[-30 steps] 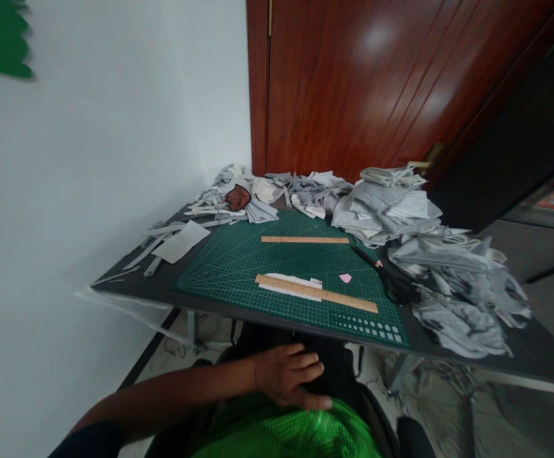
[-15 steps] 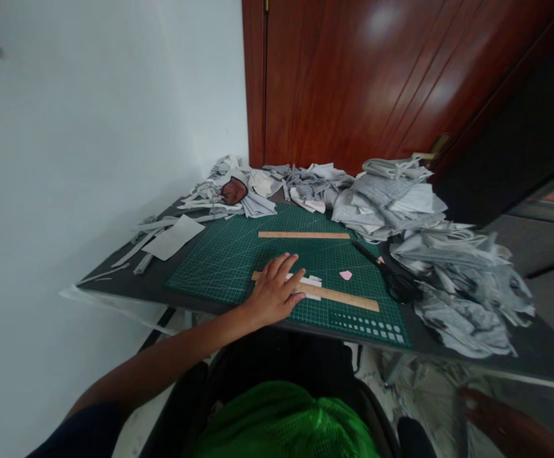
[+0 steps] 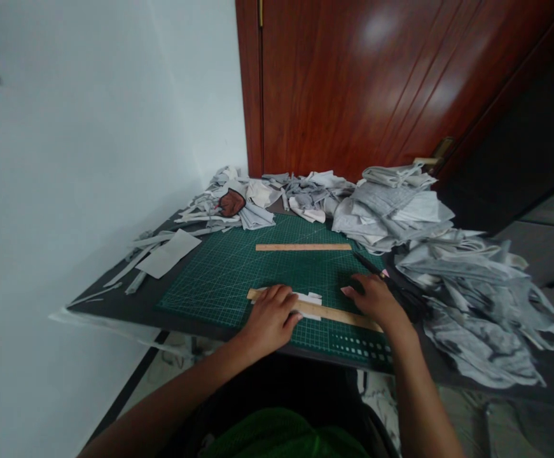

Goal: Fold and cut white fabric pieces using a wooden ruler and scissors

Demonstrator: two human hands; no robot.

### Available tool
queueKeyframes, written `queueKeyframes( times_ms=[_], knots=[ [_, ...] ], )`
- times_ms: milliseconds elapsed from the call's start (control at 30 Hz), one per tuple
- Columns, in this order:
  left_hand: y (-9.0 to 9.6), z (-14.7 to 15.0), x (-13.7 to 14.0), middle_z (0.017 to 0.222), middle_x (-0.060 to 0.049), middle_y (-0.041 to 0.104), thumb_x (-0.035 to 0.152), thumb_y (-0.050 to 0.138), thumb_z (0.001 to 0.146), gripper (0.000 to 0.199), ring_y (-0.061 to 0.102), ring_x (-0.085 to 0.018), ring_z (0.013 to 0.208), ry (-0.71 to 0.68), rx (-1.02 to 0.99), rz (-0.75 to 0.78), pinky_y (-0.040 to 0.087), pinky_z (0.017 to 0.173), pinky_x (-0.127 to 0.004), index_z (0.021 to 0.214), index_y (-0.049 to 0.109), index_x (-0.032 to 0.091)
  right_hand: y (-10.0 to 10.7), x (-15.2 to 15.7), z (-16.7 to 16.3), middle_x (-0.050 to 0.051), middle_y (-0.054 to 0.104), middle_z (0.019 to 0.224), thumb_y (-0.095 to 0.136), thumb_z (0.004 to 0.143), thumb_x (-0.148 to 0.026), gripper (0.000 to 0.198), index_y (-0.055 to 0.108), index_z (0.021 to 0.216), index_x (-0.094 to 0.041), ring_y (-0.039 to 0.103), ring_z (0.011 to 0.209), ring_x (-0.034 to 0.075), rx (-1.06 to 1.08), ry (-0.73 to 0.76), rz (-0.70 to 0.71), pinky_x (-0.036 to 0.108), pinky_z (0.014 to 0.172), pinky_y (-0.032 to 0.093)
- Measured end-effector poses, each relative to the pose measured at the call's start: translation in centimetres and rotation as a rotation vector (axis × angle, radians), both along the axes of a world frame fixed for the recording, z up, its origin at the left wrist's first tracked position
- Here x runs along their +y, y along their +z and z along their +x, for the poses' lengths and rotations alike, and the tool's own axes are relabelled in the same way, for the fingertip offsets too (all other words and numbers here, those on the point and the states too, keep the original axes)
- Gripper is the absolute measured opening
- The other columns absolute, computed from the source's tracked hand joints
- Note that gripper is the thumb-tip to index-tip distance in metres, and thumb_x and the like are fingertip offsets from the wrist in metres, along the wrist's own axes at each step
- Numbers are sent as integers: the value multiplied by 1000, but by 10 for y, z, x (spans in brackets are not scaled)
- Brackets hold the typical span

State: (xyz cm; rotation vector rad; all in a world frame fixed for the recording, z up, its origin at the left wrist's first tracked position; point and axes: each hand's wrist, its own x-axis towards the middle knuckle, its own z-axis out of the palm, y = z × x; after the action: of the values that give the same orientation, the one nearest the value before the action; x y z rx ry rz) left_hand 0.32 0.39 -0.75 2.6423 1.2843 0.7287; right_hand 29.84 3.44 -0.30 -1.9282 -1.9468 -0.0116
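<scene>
A wooden ruler [image 3: 338,315] lies slantwise near the front of the green cutting mat [image 3: 210,280], across a small white piece [image 3: 313,306]. My left hand [image 3: 270,318] is closed over the ruler's left part, pressing it onto the white piece, fingers together and thumb at the near edge. My right hand [image 3: 379,302] reaches over the mat above the ruler's right end. Its thumb and forefinger are apart beside a small pink scrap [image 3: 347,291], which they partly cover; whether they touch it is unclear.
A second wooden ruler [image 3: 303,247] lies farther back. Black-handled scissors [image 3: 410,299] rest right of the mat, partly behind my right arm. Grey fabric piles [image 3: 391,210] line the table's back and right. A pale sheet [image 3: 169,253] and fabric strips lie left.
My right hand has come up from below the table's right edge to the pink scrap. My left hand stays on the ruler, its fingers drawn closer together. The view has tilted slightly.
</scene>
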Motion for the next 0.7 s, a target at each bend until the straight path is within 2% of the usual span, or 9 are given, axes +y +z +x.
queueKeyframes(
  times_ms=[100, 233, 300, 367, 433, 500, 600, 700],
  knots=[
    [2, 4, 4, 116, -5, 67, 27, 71, 92, 23, 59, -26, 112, 18, -29, -21, 51, 99, -46, 114, 68, 23, -17, -9, 7, 15, 71, 117, 64, 93, -35, 21, 75, 106, -23, 63, 108, 35, 39, -42, 2, 44, 82, 50],
    [3, 8, 8, 108, -4, 66, 26, 74, 89, 12, 60, -25, 105, 52, -64, -5, 52, 94, -45, 100, 70, 23, -15, -12, 4, 11, 70, 96, 63, 89, -24, 6, 68, 90, -21, 63, 94, 30, 190, 26, 29, 39, 79, 47],
    [1, 9, 7, 117, -7, 63, 23, 73, 90, 9, 58, -27, 115, 39, -77, 21, 51, 100, -47, 99, 71, 22, -8, -13, -2, 7, 66, 84, 60, 89, -24, 6, 60, 83, -22, 62, 83, 26, 269, 63, 52, 36, 75, 46],
    [-1, 10, 6, 130, -9, 59, 20, 70, 91, 16, 50, -30, 131, 17, -83, 64, 46, 109, -50, 107, 70, 22, -1, -16, -12, 5, 65, 81, 56, 91, -26, 10, 55, 82, -24, 62, 77, 23, 322, 91, 78, 34, 72, 46],
    [-2, 10, 3, 136, -10, 57, 17, 66, 93, 31, 45, -30, 137, -15, -71, 83, 44, 113, -52, 123, 66, 23, 6, -22, -25, 5, 66, 83, 54, 94, -30, 11, 53, 84, -24, 63, 77, 22, 409, 128, 113, 33, 72, 47],
    [-1, 10, 0, 130, -8, 60, 15, 63, 95, 39, 49, -28, 132, -44, -45, 55, 46, 110, -50, 133, 60, 24, 10, -29, -39, 4, 67, 83, 55, 95, -34, 13, 52, 85, -25, 64, 78, 22, 526, 150, 134, 32, 70, 47],
    [1, 10, -2, 117, -7, 64, 18, 62, 96, 24, 56, -26, 118, -15, -24, 4, 50, 103, -47, 119, 65, 22, 11, -37, -58, 3, 69, 85, 56, 95, -36, 12, 56, 97, -24, 66, 76, 22, 672, 165, 119, 32, 69, 49],
    [3, 11, -3, 111, -6, 64, 19, 62, 96, 16, 57, -26, 114, 33, -29, 4, 50, 103, -47, 111, 67, 22, 9, -39, -70, 3, 70, 87, 56, 96, -40, 27, 60, 117, -23, 67, 75, 21, 823, 220, 71, 33, 71, 52]
  ],
)
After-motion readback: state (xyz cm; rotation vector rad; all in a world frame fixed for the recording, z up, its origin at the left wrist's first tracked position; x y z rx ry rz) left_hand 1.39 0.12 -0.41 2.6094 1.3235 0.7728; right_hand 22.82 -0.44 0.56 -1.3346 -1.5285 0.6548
